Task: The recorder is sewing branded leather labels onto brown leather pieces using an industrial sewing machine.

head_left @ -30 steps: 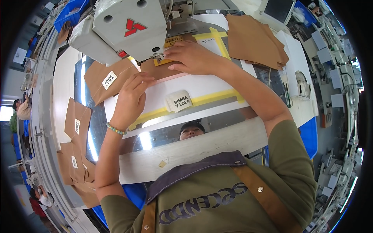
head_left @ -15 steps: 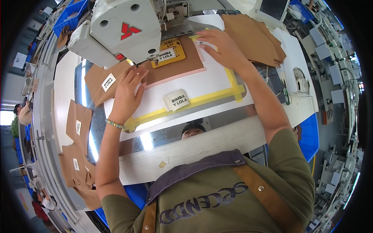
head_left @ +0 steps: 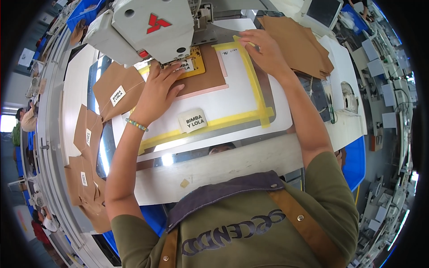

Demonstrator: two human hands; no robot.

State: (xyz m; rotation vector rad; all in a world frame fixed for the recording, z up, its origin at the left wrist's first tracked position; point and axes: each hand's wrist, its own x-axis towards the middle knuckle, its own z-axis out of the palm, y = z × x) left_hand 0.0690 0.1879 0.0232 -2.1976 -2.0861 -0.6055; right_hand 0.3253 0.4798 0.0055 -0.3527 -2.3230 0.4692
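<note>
My left hand (head_left: 157,91) reaches with fingers apart to the head of a white sewing machine (head_left: 154,29), its fingertips over a brown panel (head_left: 203,83) beside the needle area. A yellow frame (head_left: 199,64) lies on that panel around a white printed label, which my fingers partly cover. Pink strips edge the panel. Beneath it is a white sheet (head_left: 232,99) bordered with yellow tape (head_left: 255,87). My right hand (head_left: 264,50) is at the sheet's far right corner, fingers loosely bent and apart, holding nothing. A small stack of white labels (head_left: 193,120) sits on the sheet's near part.
Brown panels (head_left: 117,89) with sewn labels, joined by thread, trail down the left table edge. A pile of plain brown panels (head_left: 295,44) lies at the far right, near a monitor (head_left: 319,12). A blue bin (head_left: 355,163) stands low at the right.
The white sheet, with its tape and label stack, has shifted left under the machine. My left hand has moved to the right, its fingers now partly over the framed label.
</note>
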